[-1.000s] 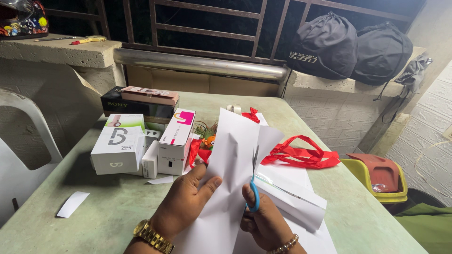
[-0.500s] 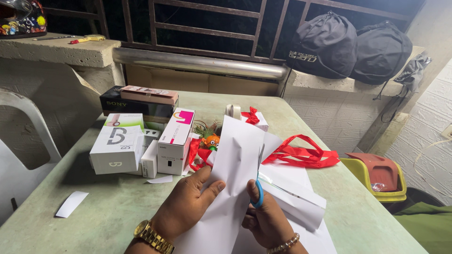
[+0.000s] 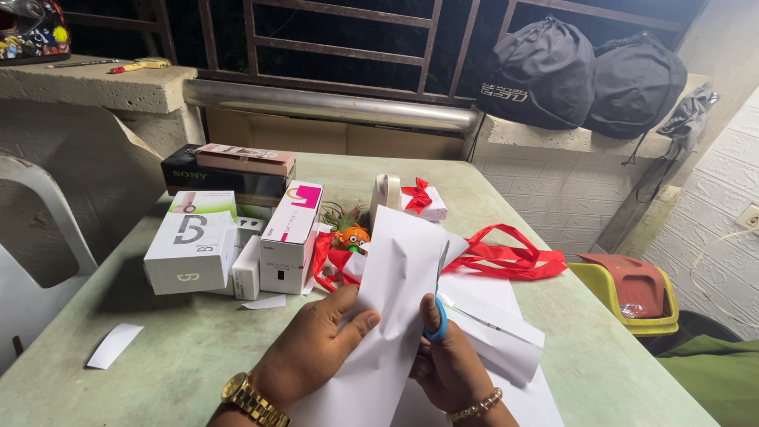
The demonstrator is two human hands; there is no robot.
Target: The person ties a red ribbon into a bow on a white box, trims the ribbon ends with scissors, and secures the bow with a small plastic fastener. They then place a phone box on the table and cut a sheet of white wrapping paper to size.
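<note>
My left hand point(image 3: 312, 348), with a gold watch on the wrist, grips the left side of a white sheet of paper point(image 3: 395, 277) held up over the table. My right hand point(image 3: 451, 364), wearing a bead bracelet, is closed on blue-handled scissors point(image 3: 437, 304) whose blades stand upright inside a cut in the sheet. A cut-off strip of paper point(image 3: 498, 336) hangs to the right of the blades. More white sheets lie under both hands.
Several white and pink boxes point(image 3: 229, 237) stand at the left on the green table point(image 3: 182, 348), a black box behind them. A red ribbon point(image 3: 506, 257), a small wrapped gift point(image 3: 423, 202), a tape roll point(image 3: 385, 194) and an orange toy point(image 3: 353, 236) lie behind the paper. A paper scrap point(image 3: 115, 345) lies left; a yellow bin point(image 3: 632, 296) stands right.
The scissors have travelled further up into the sheet, lengthening the cut. My left hand keeps its grip on the paper, shifted slightly.
</note>
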